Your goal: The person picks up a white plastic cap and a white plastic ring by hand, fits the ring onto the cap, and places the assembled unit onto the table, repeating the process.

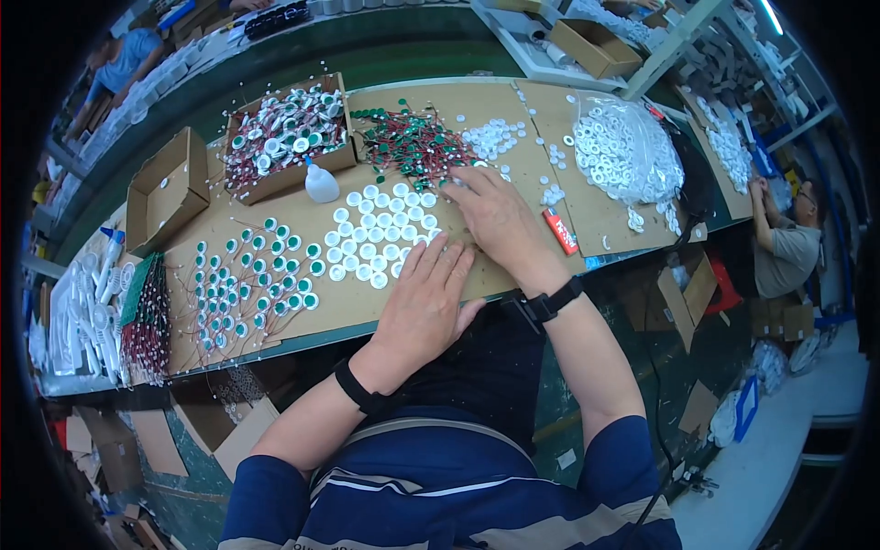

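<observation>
On our left, the filled cups (245, 291) hold green discs (262, 303) and look done. The bare cups (368, 221) in the middle seem not done yet. Our left hand (423, 298) lies flat beside them, thumb out. Our right hand (495, 215) bends near the wired green pile (417, 145); we can't quite tell if it pinches anything.
</observation>
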A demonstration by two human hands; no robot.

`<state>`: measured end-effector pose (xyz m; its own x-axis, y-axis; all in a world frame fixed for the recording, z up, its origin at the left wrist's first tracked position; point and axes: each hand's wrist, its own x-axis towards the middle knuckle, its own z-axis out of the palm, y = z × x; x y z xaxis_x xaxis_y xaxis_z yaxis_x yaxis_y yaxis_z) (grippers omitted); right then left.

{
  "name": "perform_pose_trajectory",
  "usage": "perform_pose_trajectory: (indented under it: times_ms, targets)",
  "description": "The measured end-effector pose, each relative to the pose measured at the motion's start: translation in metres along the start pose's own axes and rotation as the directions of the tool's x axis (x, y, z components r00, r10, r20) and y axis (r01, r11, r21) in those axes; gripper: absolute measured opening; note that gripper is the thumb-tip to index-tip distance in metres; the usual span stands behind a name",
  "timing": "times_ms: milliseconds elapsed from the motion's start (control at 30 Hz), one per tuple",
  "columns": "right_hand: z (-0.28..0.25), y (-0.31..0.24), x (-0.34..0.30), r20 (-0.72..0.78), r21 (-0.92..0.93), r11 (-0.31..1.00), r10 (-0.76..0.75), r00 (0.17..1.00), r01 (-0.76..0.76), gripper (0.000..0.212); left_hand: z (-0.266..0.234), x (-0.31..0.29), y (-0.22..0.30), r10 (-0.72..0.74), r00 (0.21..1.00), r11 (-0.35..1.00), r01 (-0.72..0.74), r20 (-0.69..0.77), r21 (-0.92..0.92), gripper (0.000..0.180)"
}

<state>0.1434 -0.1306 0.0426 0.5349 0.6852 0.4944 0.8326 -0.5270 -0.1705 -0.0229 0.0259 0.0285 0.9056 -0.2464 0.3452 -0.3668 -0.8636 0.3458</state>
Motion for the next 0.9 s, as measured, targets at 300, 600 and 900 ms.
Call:
perform_pose_trajectory:
  times_ms: [300,600,900]
  targets:
    - [-0.018,0.007,-0.042,-0.032,-0.012,0.999,0.049,0.998,-0.049,0.021,0.0,0.0,0.0,0.002,1.0,1.0,-0.002,-0.017,-0.027,0.073]
    - [-0.044,0.022,-0.069,-0.092,0.01,0.987,0.164,0.982,-0.163,0.016,-0.004,0.003,0.003,-0.022,1.0,0.999,0.022,-0.002,-0.029,0.075]
    - [-0.059,0.06,-0.055,-0.034,-0.143,0.855,0.499,0.866,-0.499,0.018,-0.002,0.038,0.009,-0.011,1.0,1.0,0.01,-0.022,-0.028,0.072]
